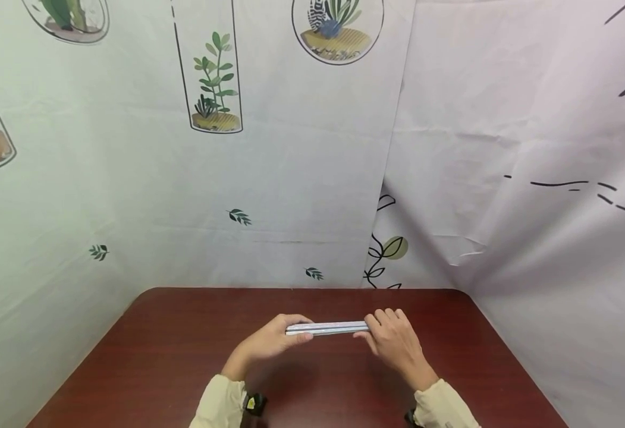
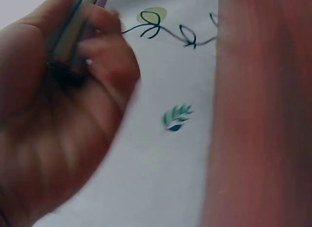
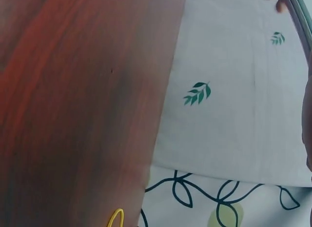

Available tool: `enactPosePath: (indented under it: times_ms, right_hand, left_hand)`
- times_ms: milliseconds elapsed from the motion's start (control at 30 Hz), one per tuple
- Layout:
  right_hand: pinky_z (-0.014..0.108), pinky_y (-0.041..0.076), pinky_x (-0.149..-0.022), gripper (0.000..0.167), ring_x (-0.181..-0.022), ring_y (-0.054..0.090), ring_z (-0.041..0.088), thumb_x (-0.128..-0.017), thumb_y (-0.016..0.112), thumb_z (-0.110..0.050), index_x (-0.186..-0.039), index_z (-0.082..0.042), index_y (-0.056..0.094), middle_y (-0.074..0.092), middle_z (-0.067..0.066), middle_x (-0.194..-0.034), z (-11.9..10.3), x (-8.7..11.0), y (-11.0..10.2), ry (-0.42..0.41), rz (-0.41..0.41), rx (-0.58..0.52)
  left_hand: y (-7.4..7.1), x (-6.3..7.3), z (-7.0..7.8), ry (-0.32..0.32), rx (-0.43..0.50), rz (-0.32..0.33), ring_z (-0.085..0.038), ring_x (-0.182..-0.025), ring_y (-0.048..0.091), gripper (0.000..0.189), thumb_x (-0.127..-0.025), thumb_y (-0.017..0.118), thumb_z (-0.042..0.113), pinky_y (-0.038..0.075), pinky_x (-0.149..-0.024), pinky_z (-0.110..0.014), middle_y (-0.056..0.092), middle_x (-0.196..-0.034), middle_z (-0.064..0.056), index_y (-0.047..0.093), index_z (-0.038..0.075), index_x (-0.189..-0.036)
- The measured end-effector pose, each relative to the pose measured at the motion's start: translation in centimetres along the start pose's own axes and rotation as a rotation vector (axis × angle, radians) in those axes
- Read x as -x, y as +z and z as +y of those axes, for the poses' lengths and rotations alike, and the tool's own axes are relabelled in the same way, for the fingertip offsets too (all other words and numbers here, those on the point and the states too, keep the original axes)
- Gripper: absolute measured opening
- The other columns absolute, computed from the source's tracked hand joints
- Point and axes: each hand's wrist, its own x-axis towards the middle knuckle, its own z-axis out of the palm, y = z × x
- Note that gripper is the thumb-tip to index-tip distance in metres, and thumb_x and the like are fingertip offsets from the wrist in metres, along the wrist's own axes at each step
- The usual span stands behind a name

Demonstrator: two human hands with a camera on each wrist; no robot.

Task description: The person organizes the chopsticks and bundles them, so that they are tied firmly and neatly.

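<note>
A slim, pale blue-white layered thing [image 1: 333, 328], seen edge-on, is held level above the table between both hands; its exact kind cannot be told. My left hand [image 1: 269, 340] grips its left end, thumb on the near side and fingers behind. At the other end, my right hand [image 1: 395, 342] holds it with curled fingers over the top and the thumb below. The left wrist view shows the left fingers curled around the layered thing [image 2: 73, 39], whose end there looks dark and blurred. Only a sliver of the right hand [image 3: 307, 119] appears in the right wrist view.
A dark red-brown wooden table [image 1: 184, 339] with rounded far corners lies under the hands. White cloth [image 1: 301, 178] printed with plants hangs behind it and along both sides. Dark straps [image 1: 256, 404] sit at the wrists, by cream sleeves [image 1: 218, 401].
</note>
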Motion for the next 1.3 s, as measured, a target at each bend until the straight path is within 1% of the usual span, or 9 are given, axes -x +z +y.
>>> enactPosePath:
  times_ms: [100, 267, 433, 567, 733, 867, 1000, 1100, 1300]
  right_hand:
    - [0.033, 0.03, -0.055, 0.055, -0.054, 0.042, 0.025, -0.101, 0.034, -0.057, -0.075, -0.01, 0.047, 0.042, 0.002, -0.064, 0.2, -0.1, 0.0, -0.007, 0.005, 0.0]
    - [0.034, 0.031, -0.055, 0.056, -0.055, 0.044, 0.025, -0.101, 0.033, -0.057, -0.076, -0.009, 0.049, 0.043, 0.003, -0.064, 0.5, -0.4, -0.2, -0.006, 0.011, 0.001]
    - [0.036, 0.03, -0.053, 0.056, -0.055, 0.043, 0.026, -0.1, 0.036, -0.057, -0.075, -0.009, 0.049, 0.043, 0.004, -0.064, 0.5, -0.8, -0.3, 0.016, 0.056, 0.023]
    - [0.036, 0.029, -0.052, 0.054, -0.055, 0.042, 0.026, -0.098, 0.041, -0.057, -0.075, -0.008, 0.049, 0.043, 0.005, -0.065, 0.3, -0.7, -0.2, 0.036, 0.066, 0.044]
    - [0.038, 0.03, -0.052, 0.054, -0.056, 0.042, 0.027, -0.097, 0.04, -0.057, -0.077, -0.008, 0.048, 0.042, 0.006, -0.066, 0.3, -0.5, -0.2, 0.076, 0.044, 0.05]
    - [0.037, 0.031, -0.052, 0.056, -0.058, 0.043, 0.027, -0.099, 0.037, -0.058, -0.077, -0.008, 0.049, 0.043, 0.006, -0.067, 0.0, -0.7, -0.1, 0.097, 0.028, 0.05]
    - [0.038, 0.034, -0.055, 0.057, -0.06, 0.044, 0.027, -0.099, 0.035, -0.059, -0.077, -0.008, 0.05, 0.044, 0.005, -0.068, -0.6, -0.9, 0.1, 0.127, 0.01, 0.04]
    - [0.039, 0.036, -0.058, 0.052, -0.063, 0.045, 0.027, -0.096, 0.042, -0.057, -0.081, -0.008, 0.053, 0.046, 0.005, -0.072, -0.9, -0.9, 0.1, 0.134, -0.013, 0.023]
    - [0.04, 0.037, -0.061, 0.042, -0.068, 0.047, 0.028, -0.094, 0.05, -0.048, -0.091, -0.007, 0.059, 0.051, 0.006, -0.077, -1.0, -0.9, -0.1, 0.104, -0.037, 0.009]
  left_hand:
    - [0.5, 0.3, 1.8, 0.025, -0.425, 0.13, -0.015, -0.098, 0.057, 0.052, -0.092, 0.068, 0.042, 0.048, -0.086, -0.035, 0.063, -0.11, -0.001, 0.059, 0.008, -0.13]
    - [3.2, -0.5, 4.5, 0.153, -1.028, 0.343, -0.026, -0.112, 0.056, 0.067, -0.087, 0.069, 0.052, 0.046, -0.093, -0.043, 0.061, -0.122, -0.009, 0.056, 0.004, -0.133]
    - [6.2, -1.7, 4.3, 0.149, -1.335, 0.496, -0.022, -0.096, 0.062, 0.049, -0.087, 0.069, 0.039, 0.049, -0.084, -0.037, 0.066, -0.102, -0.006, 0.061, 0.006, -0.122]
    - [7.4, -2.2, 3.4, 0.099, -1.36, 0.599, -0.023, -0.084, 0.057, 0.038, -0.085, 0.068, 0.038, 0.046, -0.076, -0.038, 0.058, -0.089, -0.005, 0.061, 0.009, -0.109]
    - [7.8, -2.9, 2.7, 0.137, -1.342, 0.699, -0.024, -0.079, 0.05, 0.048, -0.089, 0.064, 0.053, 0.041, -0.073, -0.037, 0.052, -0.084, -0.005, 0.058, 0.007, -0.1]
    - [8.0, -3.2, 2.0, 0.141, -1.354, 0.772, -0.024, -0.076, 0.049, 0.045, -0.086, 0.068, 0.05, 0.041, -0.073, -0.037, 0.048, -0.08, -0.006, 0.055, 0.007, -0.091]
    - [8.0, -3.3, 1.2, 0.167, -1.35, 0.841, -0.026, -0.073, 0.048, 0.039, -0.091, 0.053, 0.045, 0.042, -0.072, -0.038, 0.047, -0.076, -0.007, 0.053, 0.007, -0.084]
    - [7.8, -3.3, 0.8, 0.196, -1.335, 0.885, -0.026, -0.071, 0.047, 0.042, -0.092, 0.044, 0.046, 0.042, -0.071, -0.039, 0.046, -0.075, -0.007, 0.052, 0.007, -0.081]
    - [7.3, -3.2, 0.8, 0.238, -1.331, 0.905, -0.026, -0.07, 0.047, 0.038, -0.09, 0.049, 0.043, 0.041, -0.071, -0.039, 0.046, -0.074, -0.007, 0.051, 0.007, -0.078]
